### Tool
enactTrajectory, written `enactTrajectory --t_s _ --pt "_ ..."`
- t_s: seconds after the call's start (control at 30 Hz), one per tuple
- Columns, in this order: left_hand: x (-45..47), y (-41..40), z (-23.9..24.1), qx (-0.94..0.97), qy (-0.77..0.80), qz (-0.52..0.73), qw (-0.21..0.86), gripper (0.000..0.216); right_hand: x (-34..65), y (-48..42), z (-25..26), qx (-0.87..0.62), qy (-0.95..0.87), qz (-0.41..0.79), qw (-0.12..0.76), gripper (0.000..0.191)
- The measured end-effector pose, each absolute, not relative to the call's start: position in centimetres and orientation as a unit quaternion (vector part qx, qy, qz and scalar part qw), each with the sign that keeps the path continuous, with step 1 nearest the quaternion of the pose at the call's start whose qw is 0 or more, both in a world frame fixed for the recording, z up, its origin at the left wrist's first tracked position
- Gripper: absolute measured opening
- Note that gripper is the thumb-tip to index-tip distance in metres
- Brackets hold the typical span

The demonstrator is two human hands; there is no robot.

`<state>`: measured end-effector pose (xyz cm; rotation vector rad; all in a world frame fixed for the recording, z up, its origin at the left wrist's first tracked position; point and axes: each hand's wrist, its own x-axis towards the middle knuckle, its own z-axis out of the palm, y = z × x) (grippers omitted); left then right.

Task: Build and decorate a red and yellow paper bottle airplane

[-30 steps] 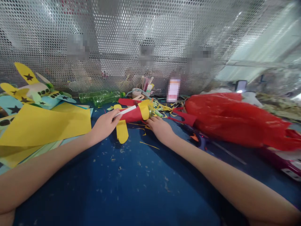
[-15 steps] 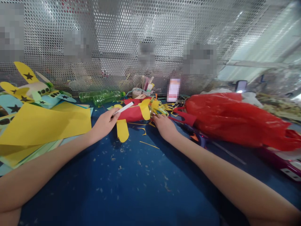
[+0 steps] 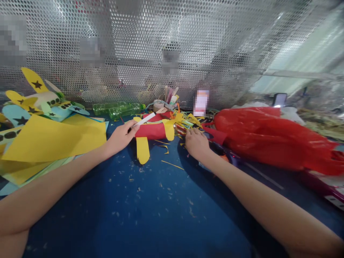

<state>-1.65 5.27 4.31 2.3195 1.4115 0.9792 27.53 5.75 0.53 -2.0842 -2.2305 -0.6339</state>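
A toy airplane (image 3: 152, 131) with a body wrapped in red paper and yellow paper wings lies on the blue table. My left hand (image 3: 122, 137) is closed around its left end, where a white strip (image 3: 146, 120) slants up past the fingers. To the right of the yellow tail, my right hand (image 3: 197, 144) is down at the table beside a heap of paper scraps (image 3: 185, 122). Its fingers are bent and pressed together, their tips mostly hidden. Whatever they hold, if anything, does not show.
Yellow paper sheets (image 3: 56, 139) and finished paper airplanes (image 3: 40, 102) lie to the left. Green plastic bottles (image 3: 118, 109) rest at the back by a perforated metal screen (image 3: 139, 53). A red plastic bag (image 3: 268, 138) fills the right side. A phone (image 3: 201, 103) stands behind the scraps.
My right hand has moved right, away from the airplane's tail. My left hand stays on the airplane's left end. The view has shifted slightly.
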Motion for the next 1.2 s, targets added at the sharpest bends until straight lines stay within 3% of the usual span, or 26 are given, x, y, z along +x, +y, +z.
enactTrajectory --t_s 0.17,0.4,0.6,0.7,0.77,0.9,1.07,1.2 --pt "-1.7 5.5 4.3 0.799 0.477 0.34 0.136 0.025 25.8 4.3 2.9 -0.687 -0.698 -0.201 0.035 0.037" --pt "-1.8 5.8 4.2 0.794 0.474 0.345 0.161 0.026 22.2 1.1 3.1 -0.48 -0.846 -0.188 0.139 0.047" --pt "-1.5 5.3 4.1 0.802 0.467 0.335 0.163 0.029 21.6 0.2 2.7 -0.434 -0.863 -0.14 0.218 0.044" --pt "-1.2 4.8 4.0 0.818 0.438 0.356 0.107 0.028 21.4 0.0 2.8 -0.46 -0.841 -0.016 0.283 0.034" --pt "-1.1 4.0 4.1 0.833 0.405 0.373 0.06 0.027 21.2 0.1 2.7 -0.467 -0.804 0.16 0.331 0.024" --pt "-0.6 1.7 4.1 0.872 0.345 0.341 0.066 0.03 20.7 0.2 2.0 -0.372 -0.676 0.503 0.39 0.048" --pt "-0.1 -0.2 3.1 0.889 0.33 0.29 0.127 0.032 19.8 -0.9 1.4 -0.336 -0.633 0.579 0.39 0.039" --pt "-0.5 -0.2 2.5 0.858 0.38 0.297 0.175 0.038 19.7 -1.1 1.2 -0.335 -0.605 0.564 0.452 0.036"
